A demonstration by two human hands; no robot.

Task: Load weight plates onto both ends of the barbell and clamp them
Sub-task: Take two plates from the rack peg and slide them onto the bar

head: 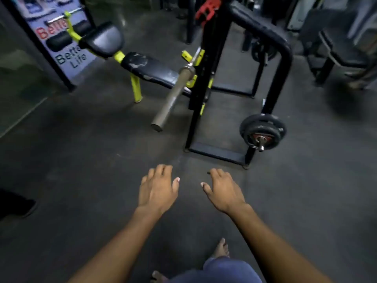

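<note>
Nearest the camera, a bare foot [221, 248] stands on the dark gym floor [81, 170], with a knee in blue cloth [220, 270] below it at the bottom edge. Both forearms reach forward over the floor. The left hand [157, 188] and the right hand [223, 190] hover palm down, side by side with a gap between them, fingers relaxed and slightly spread; neither has hold of anything.

Beyond the hands lies a broad stretch of bare floor, reaching up to the base of the black rack [204, 99]. The rack's bottom bar runs just past the fingertips of the right hand, and one foot of it sits at its near right corner.

The barbell [173, 94] rests on the rack's yellow hooks, and its bare sleeve juts out from the rack toward the camera and to the left, its end hanging free above the floor with open room all round it. No plate sits on this end. To the right of the rack, low on a peg at its side post, hang stacked black weight plates [263, 130], near the floor and well apart from the barbell's sleeve.

Behind the rack to the left stands the bench [146, 67], with a worn black pad and yellow legs. High on the rack, near the top edge, is a red clamp-like piece [208, 9], blurred. Farther left a poster [61, 43] leans behind the bench.
</note>
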